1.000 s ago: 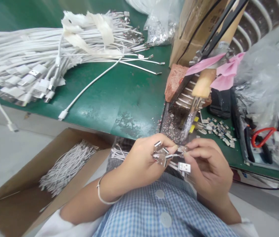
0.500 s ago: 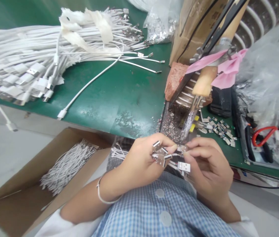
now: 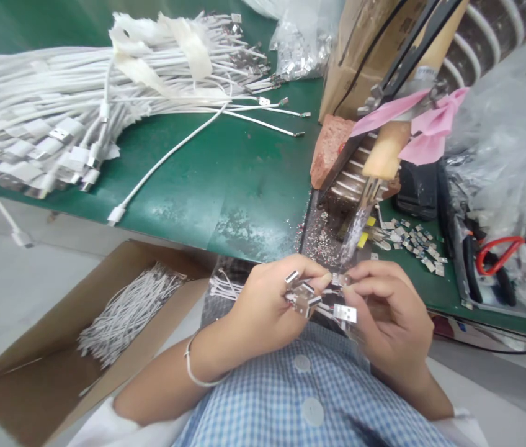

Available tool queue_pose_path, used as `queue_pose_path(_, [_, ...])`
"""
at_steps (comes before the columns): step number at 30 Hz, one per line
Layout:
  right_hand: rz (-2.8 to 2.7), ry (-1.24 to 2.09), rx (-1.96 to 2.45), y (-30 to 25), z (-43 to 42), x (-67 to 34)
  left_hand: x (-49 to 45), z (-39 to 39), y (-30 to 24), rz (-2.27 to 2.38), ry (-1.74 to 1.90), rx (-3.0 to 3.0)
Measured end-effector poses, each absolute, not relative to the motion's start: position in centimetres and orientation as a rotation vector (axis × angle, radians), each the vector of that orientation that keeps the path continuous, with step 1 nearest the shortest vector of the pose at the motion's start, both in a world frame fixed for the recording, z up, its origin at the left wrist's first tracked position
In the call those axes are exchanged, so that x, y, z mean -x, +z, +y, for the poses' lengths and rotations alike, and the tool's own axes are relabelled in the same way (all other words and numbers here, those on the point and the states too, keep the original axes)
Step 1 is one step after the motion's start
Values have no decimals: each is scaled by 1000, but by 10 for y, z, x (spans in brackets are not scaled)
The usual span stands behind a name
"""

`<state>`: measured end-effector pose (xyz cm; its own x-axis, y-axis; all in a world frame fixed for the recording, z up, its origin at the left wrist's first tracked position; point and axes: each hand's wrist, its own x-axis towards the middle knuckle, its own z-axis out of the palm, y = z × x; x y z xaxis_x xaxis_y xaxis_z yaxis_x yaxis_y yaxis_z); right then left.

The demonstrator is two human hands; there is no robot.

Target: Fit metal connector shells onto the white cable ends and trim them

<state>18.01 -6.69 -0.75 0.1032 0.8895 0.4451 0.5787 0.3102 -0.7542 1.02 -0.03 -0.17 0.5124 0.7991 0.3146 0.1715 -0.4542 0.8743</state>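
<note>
Both hands are held close together just in front of the green table's near edge. My left hand point(image 3: 265, 304) is closed around a small cluster of metal USB connector shells point(image 3: 301, 292) on short white cable ends. My right hand point(image 3: 391, 316) pinches one small metal shell point(image 3: 341, 280) at the fingertips, touching the left thumb, and another USB plug point(image 3: 345, 313) sticks out below its fingers. A soldering iron with a wooden handle point(image 3: 381, 158) points down just above the hands.
A large bundle of white USB cables point(image 3: 58, 118) lies on the green table point(image 3: 226, 180) at the left. A cardboard box point(image 3: 25, 385) of short white cables sits below left. Loose metal shells point(image 3: 414, 239), red-handled scissors point(image 3: 514, 257) and plastic bags point(image 3: 509, 130) crowd the right.
The hands have stayed together with only slight finger shifts; the view has moved a little.
</note>
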Motion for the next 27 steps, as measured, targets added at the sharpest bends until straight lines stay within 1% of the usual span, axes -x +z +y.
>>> queue_pose_path(12, [-1586, 398, 1347, -10, -69, -184, -10, -1, -1, 792, 914, -1875])
queue_pose_path(18, [-1589, 432, 1344, -10, -75, -185, -8, -3, -4, 796, 859, -1743])
queue_pose_path(22, [-1560, 488, 1322, -11, -80, -188, -7, -6, -8, 780, 727, -1645])
queue_pose_path(27, [-1483, 670, 1247, -10, -85, -199, -7, -9, -12, 621, 441, -1584])
